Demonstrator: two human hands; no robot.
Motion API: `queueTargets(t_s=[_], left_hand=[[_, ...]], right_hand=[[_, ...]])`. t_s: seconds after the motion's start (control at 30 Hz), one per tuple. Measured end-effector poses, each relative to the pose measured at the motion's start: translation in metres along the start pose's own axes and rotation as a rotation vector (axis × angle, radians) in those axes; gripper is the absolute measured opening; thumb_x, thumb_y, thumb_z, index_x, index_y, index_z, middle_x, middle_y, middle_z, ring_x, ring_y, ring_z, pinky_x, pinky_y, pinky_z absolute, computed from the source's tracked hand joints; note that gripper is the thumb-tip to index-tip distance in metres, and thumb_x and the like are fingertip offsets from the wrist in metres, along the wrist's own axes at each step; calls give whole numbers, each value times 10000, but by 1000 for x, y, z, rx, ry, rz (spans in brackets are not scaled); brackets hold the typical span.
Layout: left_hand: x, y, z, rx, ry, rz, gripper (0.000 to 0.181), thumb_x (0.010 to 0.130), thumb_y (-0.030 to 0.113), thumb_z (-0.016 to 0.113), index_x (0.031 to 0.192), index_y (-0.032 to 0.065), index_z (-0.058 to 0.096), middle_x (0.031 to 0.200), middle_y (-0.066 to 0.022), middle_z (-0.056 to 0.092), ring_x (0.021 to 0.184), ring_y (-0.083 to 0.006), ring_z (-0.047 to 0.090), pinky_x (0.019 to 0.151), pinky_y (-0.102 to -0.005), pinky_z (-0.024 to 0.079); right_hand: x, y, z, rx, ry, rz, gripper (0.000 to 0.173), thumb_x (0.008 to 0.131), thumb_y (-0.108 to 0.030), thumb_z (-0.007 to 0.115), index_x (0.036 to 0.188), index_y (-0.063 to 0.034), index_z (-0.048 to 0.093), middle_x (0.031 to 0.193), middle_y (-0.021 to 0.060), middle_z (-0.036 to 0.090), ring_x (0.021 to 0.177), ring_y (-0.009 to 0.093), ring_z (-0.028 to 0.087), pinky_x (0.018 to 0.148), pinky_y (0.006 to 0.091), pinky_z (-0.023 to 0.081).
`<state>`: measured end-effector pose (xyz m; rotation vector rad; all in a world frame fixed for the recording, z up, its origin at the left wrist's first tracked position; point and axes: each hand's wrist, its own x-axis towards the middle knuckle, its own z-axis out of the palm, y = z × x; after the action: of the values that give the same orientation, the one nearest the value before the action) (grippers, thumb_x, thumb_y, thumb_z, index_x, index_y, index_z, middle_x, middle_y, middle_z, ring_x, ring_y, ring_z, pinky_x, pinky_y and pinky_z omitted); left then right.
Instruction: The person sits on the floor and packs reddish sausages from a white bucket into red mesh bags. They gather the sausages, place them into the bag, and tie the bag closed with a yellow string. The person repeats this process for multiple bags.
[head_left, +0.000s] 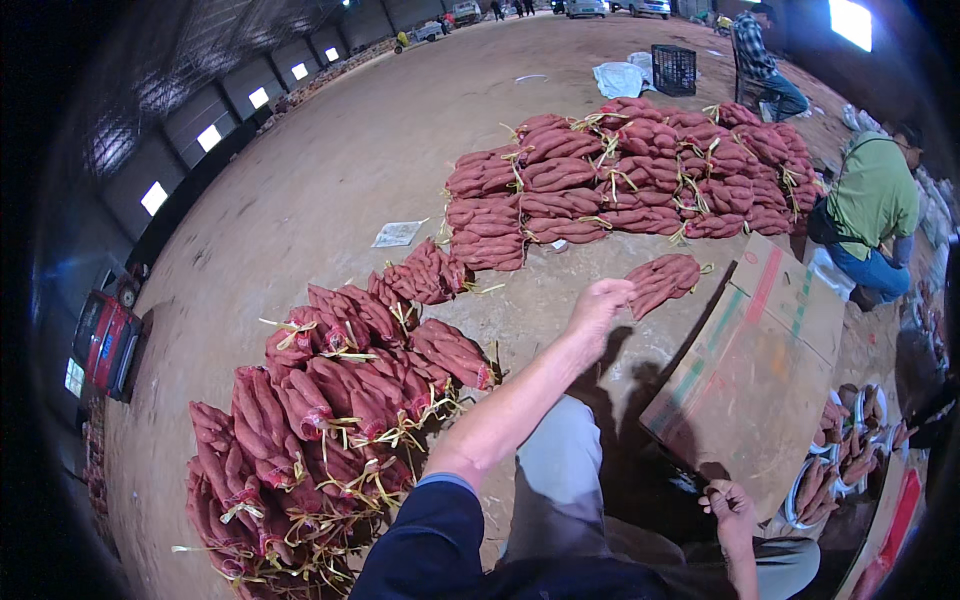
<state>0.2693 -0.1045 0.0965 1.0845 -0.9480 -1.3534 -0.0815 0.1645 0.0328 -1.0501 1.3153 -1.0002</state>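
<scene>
My left hand (600, 309) reaches forward with its fingers curled. Its fingertips overlap the near end of a red net bag of sweet potatoes (664, 283), tied with yellow ribbon at the far end. Whether the fingers grip the net or are just in front of it is unclear. My right hand (729, 510) is low, by the near edge of a flattened cardboard sheet (750, 360), thumb and fingers drawn together. Anything between those fingers is too small to make out. A heap of tied net bags of sweet potatoes (322, 405) lies to my left.
A stacked wall of filled net bags (600, 180) stands ahead. White-rimmed containers of sweet potatoes (817, 487) stand at right. A person in green (870, 195) bends nearby; another person (761, 64) sits beyond a black crate (673, 70). A red vehicle (109, 345) is far left.
</scene>
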Motion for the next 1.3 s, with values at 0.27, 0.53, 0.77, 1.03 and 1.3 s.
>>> queueTargets(t_s=[0.27,0.53,0.77,1.03,1.3], left_hand=[[-39,-37,115,210,-604,155,225,922,196,643,1064,25,676,976,-67,694,905,-179,658,768,-318,517],[-49,-106,126,1504,-1138,375,324,793,281,759,930,14,637,940,-200,675,904,-393,669,790,-482,541],[-45,-104,158,1414,-1100,535,347,833,267,723,1044,22,597,967,-196,657,955,-381,650,827,-476,523],[-48,-102,170,1555,-1221,328,501,881,282,685,1280,5,561,1149,-207,636,1106,-377,602,949,-459,494],[-64,-94,184,1511,-1181,291,521,879,264,692,1327,36,557,1176,-205,631,1101,-387,604,944,-439,492]], right_hand=[[17,-6,-52,-209,4,-93,149,958,3,575,1096,24,624,879,25,643,786,102,605,708,258,486],[35,4,-37,-558,-98,-32,311,874,-93,671,1167,-7,614,975,162,688,852,250,679,793,383,533],[33,18,-19,-1065,-392,-107,451,831,-282,706,1199,-47,595,1035,215,645,959,407,644,805,498,530],[30,42,-31,-1020,-356,-255,337,824,-256,698,1032,-30,561,865,174,591,839,401,623,688,504,488],[19,40,-27,-1150,-354,-192,331,826,-314,724,968,-38,609,903,153,653,868,336,677,711,442,530]])
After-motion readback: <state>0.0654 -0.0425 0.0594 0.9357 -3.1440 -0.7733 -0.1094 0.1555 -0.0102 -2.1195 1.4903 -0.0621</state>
